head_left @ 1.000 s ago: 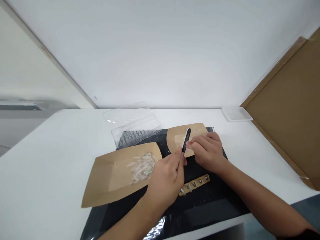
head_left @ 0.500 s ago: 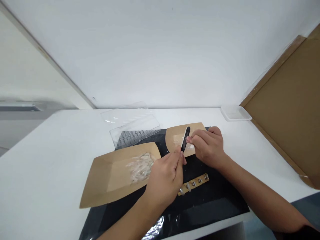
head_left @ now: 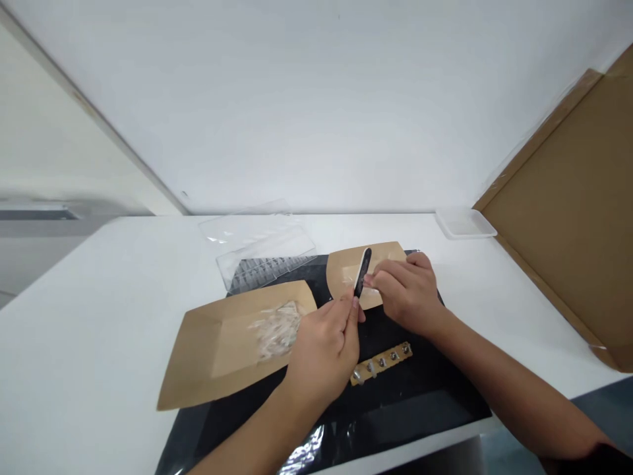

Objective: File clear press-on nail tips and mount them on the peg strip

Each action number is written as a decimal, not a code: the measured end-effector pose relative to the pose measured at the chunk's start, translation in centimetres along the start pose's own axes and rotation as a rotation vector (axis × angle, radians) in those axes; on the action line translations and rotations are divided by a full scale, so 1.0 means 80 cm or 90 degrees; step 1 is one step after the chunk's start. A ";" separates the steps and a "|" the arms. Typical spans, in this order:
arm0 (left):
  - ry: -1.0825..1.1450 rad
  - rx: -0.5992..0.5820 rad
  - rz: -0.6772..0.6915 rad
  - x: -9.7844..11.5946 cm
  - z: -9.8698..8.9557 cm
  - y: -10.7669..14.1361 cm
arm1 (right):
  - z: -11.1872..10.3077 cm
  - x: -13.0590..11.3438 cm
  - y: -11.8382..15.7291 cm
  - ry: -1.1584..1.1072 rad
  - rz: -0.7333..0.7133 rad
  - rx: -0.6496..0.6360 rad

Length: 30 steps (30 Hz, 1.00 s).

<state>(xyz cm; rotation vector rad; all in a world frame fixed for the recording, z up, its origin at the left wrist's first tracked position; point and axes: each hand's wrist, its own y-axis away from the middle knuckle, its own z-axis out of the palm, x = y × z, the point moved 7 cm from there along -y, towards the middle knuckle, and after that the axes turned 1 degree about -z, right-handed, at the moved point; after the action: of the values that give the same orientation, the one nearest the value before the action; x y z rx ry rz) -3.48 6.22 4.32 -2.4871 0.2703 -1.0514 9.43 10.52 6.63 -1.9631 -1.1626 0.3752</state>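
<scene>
My left hand (head_left: pixel 326 346) grips the lower end of a black nail file (head_left: pixel 362 272) with a pale edge, which points up and away. Close against the file's face, my right hand (head_left: pixel 408 290) is closed in a pinch; what its fingertips hold is too small to make out. Below the hands lies a tan strip (head_left: pixel 388 361) bearing several small metal studs, some with clear pieces on them. A brown paper tray (head_left: pixel 198 349) with a heap of clear, slim nail tips (head_left: pixel 279 330) sits to the left. Behind the hands is a second paper tray (head_left: pixel 339 267), partly covered, with clear bits inside.
A shiny black mat (head_left: pixel 395 412) lies under the trays on the white table (head_left: pixel 89 330). Clear plastic box parts (head_left: pixel 267 247) rest at the back left. A shallow translucent tray (head_left: pixel 465 224) stands at the back right, beside a large cardboard panel (head_left: pixel 568 211).
The nail file and both hands have shifted slightly left. The right fingertips remain close to the file's face. The trays and strip stay in place.
</scene>
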 end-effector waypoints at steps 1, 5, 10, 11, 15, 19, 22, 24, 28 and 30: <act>0.000 -0.001 -0.002 0.000 0.000 0.000 | 0.002 -0.001 0.000 -0.010 -0.011 -0.011; 0.005 -0.003 -0.003 -0.002 0.000 0.000 | 0.007 -0.001 0.000 -0.020 -0.019 -0.030; 0.001 -0.004 -0.014 -0.005 -0.001 -0.001 | 0.011 -0.005 0.002 -0.025 -0.035 -0.059; -0.002 -0.003 -0.007 -0.004 -0.001 -0.001 | 0.011 -0.006 0.003 -0.035 -0.039 -0.062; -0.042 0.025 0.022 0.000 -0.008 -0.001 | -0.005 0.006 0.009 -0.083 0.022 0.019; -0.140 0.062 0.014 0.001 -0.026 -0.009 | -0.017 0.016 0.017 -0.139 0.050 0.090; -0.216 0.060 -0.058 -0.004 -0.047 -0.015 | -0.024 0.015 0.022 -0.151 0.025 0.119; -0.273 0.057 -0.107 -0.008 -0.064 -0.011 | -0.026 0.015 0.025 -0.155 0.013 0.126; -0.406 0.036 -0.131 -0.026 -0.093 0.015 | -0.027 0.017 0.029 -0.182 0.006 0.128; -0.467 0.003 -0.106 -0.034 -0.099 0.028 | -0.028 0.016 0.029 -0.191 -0.008 0.132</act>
<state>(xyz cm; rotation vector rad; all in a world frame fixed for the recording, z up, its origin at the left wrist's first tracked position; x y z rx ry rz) -11.11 2.72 6.48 -2.7228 -0.1655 -0.1368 12.86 9.87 6.47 -1.7580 -1.2661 0.7734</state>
